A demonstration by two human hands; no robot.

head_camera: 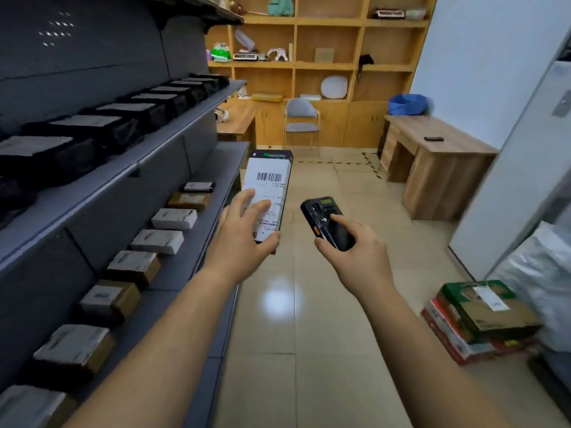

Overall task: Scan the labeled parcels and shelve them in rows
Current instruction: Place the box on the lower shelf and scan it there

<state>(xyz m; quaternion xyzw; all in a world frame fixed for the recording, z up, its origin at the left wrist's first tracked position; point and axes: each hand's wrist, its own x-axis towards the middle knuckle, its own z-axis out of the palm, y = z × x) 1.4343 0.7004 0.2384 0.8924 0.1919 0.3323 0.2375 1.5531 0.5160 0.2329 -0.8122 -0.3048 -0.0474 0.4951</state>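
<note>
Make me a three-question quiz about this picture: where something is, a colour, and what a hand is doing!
1. Where is the scanner?
A. on the chair
B. in the right hand
C. on the floor
2. What colour is the bag on the desk?
A. blue
B. red
C. yellow
3. What is the left hand doing?
A. hanging empty
B. pointing
C. holding the parcel
Answers: B, its fingers wrap the scanner; A, the bag looks blue; C, its thumb and fingers grip the labelled parcel.
</note>
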